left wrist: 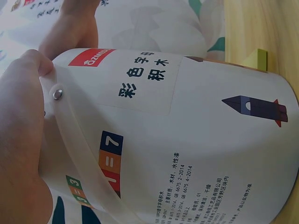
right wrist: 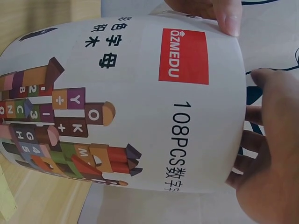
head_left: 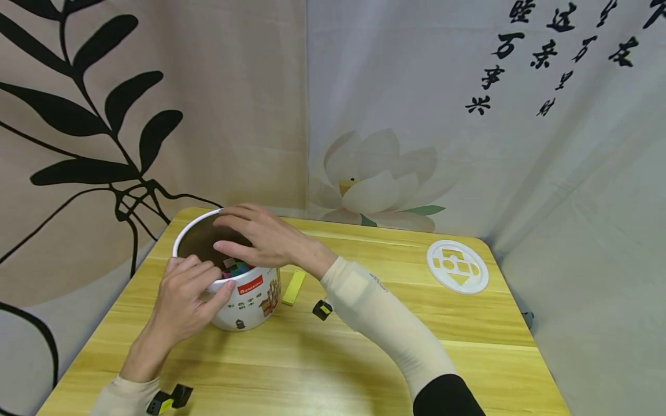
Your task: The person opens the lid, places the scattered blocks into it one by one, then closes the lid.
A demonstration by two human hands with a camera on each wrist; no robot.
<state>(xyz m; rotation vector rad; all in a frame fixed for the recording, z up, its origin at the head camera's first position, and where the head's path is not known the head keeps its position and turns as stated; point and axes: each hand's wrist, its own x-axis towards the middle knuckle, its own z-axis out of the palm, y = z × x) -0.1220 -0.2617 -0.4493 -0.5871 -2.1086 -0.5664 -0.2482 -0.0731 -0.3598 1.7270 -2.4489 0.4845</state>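
A white block bucket (head_left: 244, 306) with printed labels stands on the left of the table. My left hand (head_left: 184, 297) grips its near-left rim, thumb on the outer wall and fingers over the edge; in the left wrist view that hand (left wrist: 21, 135) lies along the rim. My right hand (head_left: 265, 234) hangs over the opening, fingers extended toward the far rim, with nothing visible in it. Coloured blocks (head_left: 238, 268) show low inside the bucket, partly hidden by the near rim and the hands. In the right wrist view, the bucket's wall (right wrist: 140, 116) fills the middle.
A yellow block (head_left: 294, 287) lies on the wooden table (head_left: 364, 346) just right of the bucket. Toward the back right corner lies a round white lid (head_left: 458, 267) with shaped cut-outs. Printed curtains (head_left: 395, 75) hang behind the table.
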